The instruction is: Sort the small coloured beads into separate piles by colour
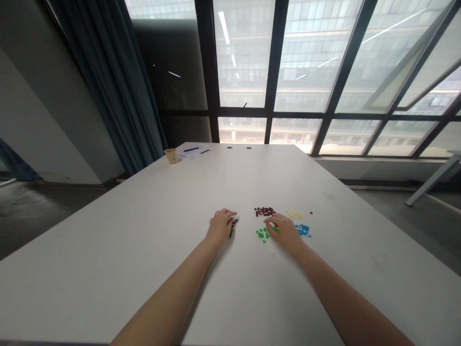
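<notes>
My left hand rests on the table with its fingers closed around a small assembly of building bricks in dark, green and light colours, partly covered by the fingers. To the right, my right hand is closed in a pinch over the inner edges of the piles. Whatever is between its fingertips is too small to make out. Dark brown bricks lie just beyond those fingertips. Under and beside them are loose green bricks, some hidden by the hand. Blue bricks lie right of the right hand, with pale yellow bricks behind.
A single red brick lies at the far right of the piles. On the back left of the white table stand a paper cup and papers with a blue pen. Windows and a curtain are behind.
</notes>
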### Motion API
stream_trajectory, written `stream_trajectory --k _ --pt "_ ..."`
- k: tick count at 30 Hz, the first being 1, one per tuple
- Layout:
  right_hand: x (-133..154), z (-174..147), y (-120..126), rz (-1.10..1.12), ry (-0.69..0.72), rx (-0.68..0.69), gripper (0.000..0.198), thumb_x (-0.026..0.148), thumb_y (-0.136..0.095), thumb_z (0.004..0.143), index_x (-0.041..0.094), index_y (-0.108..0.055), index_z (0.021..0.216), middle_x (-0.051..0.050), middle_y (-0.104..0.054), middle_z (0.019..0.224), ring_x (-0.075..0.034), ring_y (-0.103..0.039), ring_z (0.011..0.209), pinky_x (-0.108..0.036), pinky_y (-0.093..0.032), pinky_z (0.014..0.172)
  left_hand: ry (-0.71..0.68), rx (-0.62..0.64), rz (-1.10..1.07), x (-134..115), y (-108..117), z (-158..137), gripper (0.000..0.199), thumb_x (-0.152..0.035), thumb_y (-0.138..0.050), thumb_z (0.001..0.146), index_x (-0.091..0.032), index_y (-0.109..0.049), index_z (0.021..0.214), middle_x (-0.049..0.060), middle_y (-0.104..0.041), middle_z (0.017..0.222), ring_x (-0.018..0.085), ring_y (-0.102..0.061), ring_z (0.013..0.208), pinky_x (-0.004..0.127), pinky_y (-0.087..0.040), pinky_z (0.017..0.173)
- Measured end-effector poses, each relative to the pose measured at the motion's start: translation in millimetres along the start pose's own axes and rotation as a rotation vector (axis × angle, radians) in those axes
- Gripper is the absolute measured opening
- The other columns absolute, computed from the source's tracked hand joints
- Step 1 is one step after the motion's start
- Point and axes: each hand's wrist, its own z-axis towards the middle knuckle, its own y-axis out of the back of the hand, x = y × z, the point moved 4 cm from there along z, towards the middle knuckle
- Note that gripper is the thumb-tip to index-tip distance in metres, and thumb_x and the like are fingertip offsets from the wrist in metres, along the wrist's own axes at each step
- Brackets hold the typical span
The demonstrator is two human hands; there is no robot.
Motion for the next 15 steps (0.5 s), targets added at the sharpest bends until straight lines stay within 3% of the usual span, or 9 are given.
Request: stream_trajectory --k 5,11,15 --pt "2.1 -2.0 2.3 0.008 0.006 0.031 0.021 0.022 -0.045 0.076 0.022 -0.065 0.08 -0.003 -0.06 0.075 -0.015 -0.054 0.074 -0.026 -0.038 0.068 -0.028 0.077 0.286 3.6 -9.7 -1.4 0.018 -0.024 -0.054 0.073 -0.028 -0.066 0.086 0.007 -0.053 0.103 0.026 -0.039 0.102 0.04 -0.024 0.091" --pt "4.7 -2.0 3.3 0.035 0.011 0.035 0.02 0.022 -0.046 0.076 0.021 -0.065 0.08 -0.003 -0.06 0.075 -0.015 -0.053 0.073 -0.026 -0.038 0.067 -0.069 0.061 0.338 3.5 -11.5 0.0 0.012 -0.021 -0.055 0.07 -0.025 -0.067 0.07 0.008 -0.057 0.085 0.027 -0.042 0.096 0.043 -0.02 0.089" --pt "3.9 -1.9 4.9 0.05 0.021 0.003 0.021 0.022 -0.045 0.076 0.021 -0.066 0.079 -0.003 -0.06 0.074 -0.015 -0.053 0.071 -0.025 -0.037 0.066 -0.126 0.049 0.34 0.5 -11.3 -1.1 0.016 -0.014 -0.053 0.07 -0.024 -0.066 0.068 0.008 -0.059 0.083 0.027 -0.044 0.093 0.043 -0.022 0.088"
